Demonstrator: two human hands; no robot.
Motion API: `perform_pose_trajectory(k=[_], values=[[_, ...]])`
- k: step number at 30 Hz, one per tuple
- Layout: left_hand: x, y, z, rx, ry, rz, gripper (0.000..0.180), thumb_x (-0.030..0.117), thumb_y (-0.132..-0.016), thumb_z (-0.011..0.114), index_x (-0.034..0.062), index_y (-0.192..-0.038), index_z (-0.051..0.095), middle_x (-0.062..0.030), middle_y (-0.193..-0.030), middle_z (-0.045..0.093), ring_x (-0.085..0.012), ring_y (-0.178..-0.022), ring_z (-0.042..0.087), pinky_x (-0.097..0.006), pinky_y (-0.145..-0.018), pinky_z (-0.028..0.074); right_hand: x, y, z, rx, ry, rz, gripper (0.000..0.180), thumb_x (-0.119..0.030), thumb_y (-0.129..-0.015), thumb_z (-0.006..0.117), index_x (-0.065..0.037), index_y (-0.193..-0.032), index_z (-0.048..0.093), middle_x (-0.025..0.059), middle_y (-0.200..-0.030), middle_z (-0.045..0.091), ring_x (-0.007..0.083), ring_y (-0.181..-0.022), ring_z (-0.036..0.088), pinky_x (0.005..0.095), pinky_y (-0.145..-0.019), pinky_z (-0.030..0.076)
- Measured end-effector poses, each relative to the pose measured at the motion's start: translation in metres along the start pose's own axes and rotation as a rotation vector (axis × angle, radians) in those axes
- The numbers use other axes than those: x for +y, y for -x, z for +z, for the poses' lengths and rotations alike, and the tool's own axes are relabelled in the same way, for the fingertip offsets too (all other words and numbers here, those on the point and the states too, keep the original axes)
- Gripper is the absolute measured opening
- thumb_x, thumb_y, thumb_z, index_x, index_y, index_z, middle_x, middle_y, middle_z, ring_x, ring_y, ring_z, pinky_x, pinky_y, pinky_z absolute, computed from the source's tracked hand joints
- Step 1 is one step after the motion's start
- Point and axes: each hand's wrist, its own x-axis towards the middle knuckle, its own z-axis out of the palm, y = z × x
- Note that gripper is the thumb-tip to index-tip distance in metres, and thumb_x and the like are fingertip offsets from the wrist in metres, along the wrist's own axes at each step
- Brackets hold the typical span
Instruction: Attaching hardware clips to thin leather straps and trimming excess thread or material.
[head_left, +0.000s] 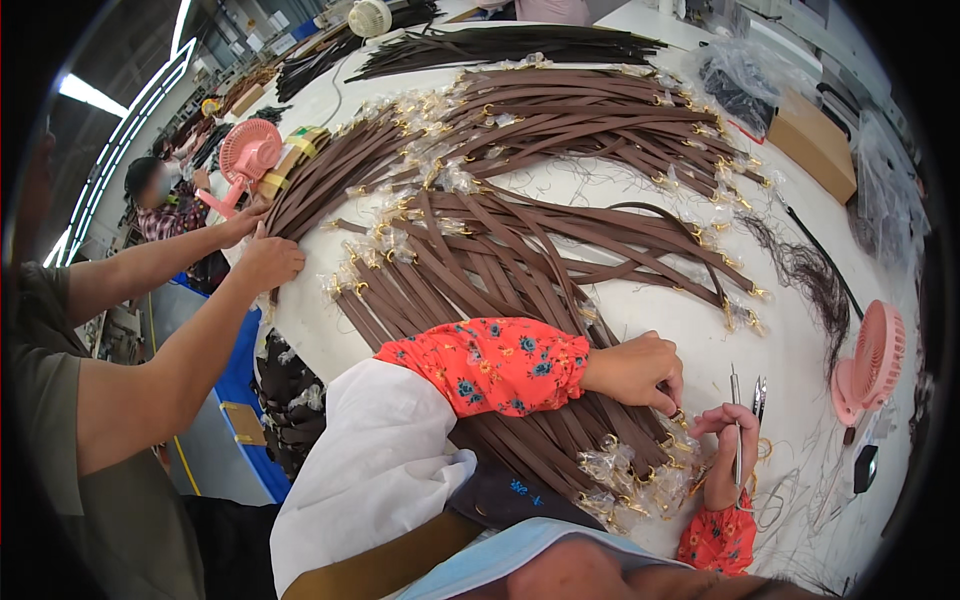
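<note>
Long brown straps [510, 265] lie in heaps on the white table, their gold clasps wrapped in clear plastic [605, 470]. My left hand [640, 370] reaches across the near bundle, fingers pinched at a gold clasp [679, 416] on a strap end. Close beside it is my right hand [724, 450], with a slim, pointed metal tool [738, 455] held upright in it. Its fingertips point toward the same clasp; whether they touch it I cannot tell. Another pointed metal tool [760, 397] lies just beyond my right hand.
At the left, a co-worker's hands [265, 258] grip the far bundle's ends. A pink fan [870, 360] stands at right, another pink fan [248, 155] at far left. Loose dark threads [805, 270], a cardboard box [812, 145] and black straps [510, 48] lie farther off.
</note>
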Motion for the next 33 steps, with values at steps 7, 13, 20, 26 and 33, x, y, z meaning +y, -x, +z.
perform_pose_trajectory(k=[7, 13, 20, 26, 33], values=[[0.010, 0.001, 0.003, 0.061, -0.033, 0.094, 0.012, 0.023, -0.075, 0.073, 0.0121, -0.079, 0.076, -0.0046, -0.077, 0.067, -0.0271, -0.087, 0.058, -0.040, -0.078, 0.044, -0.004, 0.004, -0.002, 0.019, 0.006, 0.033, 0.033, -0.025, -0.103, 0.038, 0.003, -0.119, 0.045, 0.0142, -0.100, 0.059, 0.0200, -0.082, 0.063, 0.0355, -0.083, 0.048], [0.012, 0.004, -0.002, 0.107, -0.189, 0.179, 0.007, 0.014, -0.080, 0.068, 0.0075, -0.082, 0.069, -0.0056, -0.081, 0.064, -0.0265, -0.082, 0.056, -0.035, -0.074, 0.048, 0.003, 0.000, 0.000, 0.000, -0.102, 0.034, 0.031, -0.019, -0.102, 0.040, 0.002, -0.124, 0.044, 0.0154, -0.102, 0.061, 0.0208, -0.085, 0.064, 0.0353, -0.083, 0.049], [0.009, -0.003, -0.006, 0.034, -0.035, -0.044, 0.013, 0.013, -0.086, 0.062, 0.0010, -0.084, 0.060, -0.0136, -0.081, 0.062, -0.0336, -0.082, 0.060, -0.040, -0.072, 0.048, -0.005, -0.004, -0.004, 0.050, -0.201, 0.141, 0.037, -0.023, -0.103, 0.040, 0.003, -0.130, 0.039, 0.0152, -0.102, 0.058, 0.0234, -0.084, 0.064, 0.0416, -0.090, 0.050], [0.015, -0.004, -0.012, -0.091, 0.181, -0.231, 0.017, 0.015, -0.084, 0.069, 0.0010, -0.089, 0.061, -0.0088, -0.081, 0.061, -0.0253, -0.076, 0.060, -0.033, -0.066, 0.048, -0.003, -0.002, -0.008, 0.052, -0.323, 0.158, 0.036, -0.019, -0.103, 0.040, 0.003, -0.131, 0.040, 0.0155, -0.103, 0.059, 0.0202, -0.087, 0.065, 0.0353, -0.088, 0.048], [0.012, -0.002, -0.005, -0.101, -0.048, 0.037, 0.022, 0.020, -0.080, 0.072, 0.0069, -0.094, 0.061, -0.0080, -0.091, 0.060, -0.0276, -0.090, 0.056, -0.039, -0.081, 0.044, -0.003, -0.003, -0.009, 0.097, -0.289, 0.142, 0.036, -0.021, -0.103, 0.040, 0.004, -0.129, 0.041, 0.0157, -0.102, 0.060, 0.0203, -0.084, 0.065, 0.0373, -0.088, 0.050]])
